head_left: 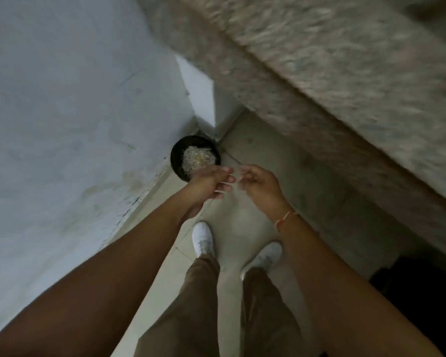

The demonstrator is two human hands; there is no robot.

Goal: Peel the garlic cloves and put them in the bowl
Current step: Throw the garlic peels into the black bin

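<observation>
Hovering L grip (211, 182), R grip (258, 185), fingers loose

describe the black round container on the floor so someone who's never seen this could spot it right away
Follow the pale blue wall down to the corner where it meets the floor, below the speckled stone counter. There stands a round black container filled with pale, papery scraps, just beyond the person's left hand. It is the only dark round thing there.

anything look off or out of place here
The black bin sits on the floor in the wall corner, heaped with pale peelings, not on the counter. Both hands hover beside it; no bowl is visible.
</observation>
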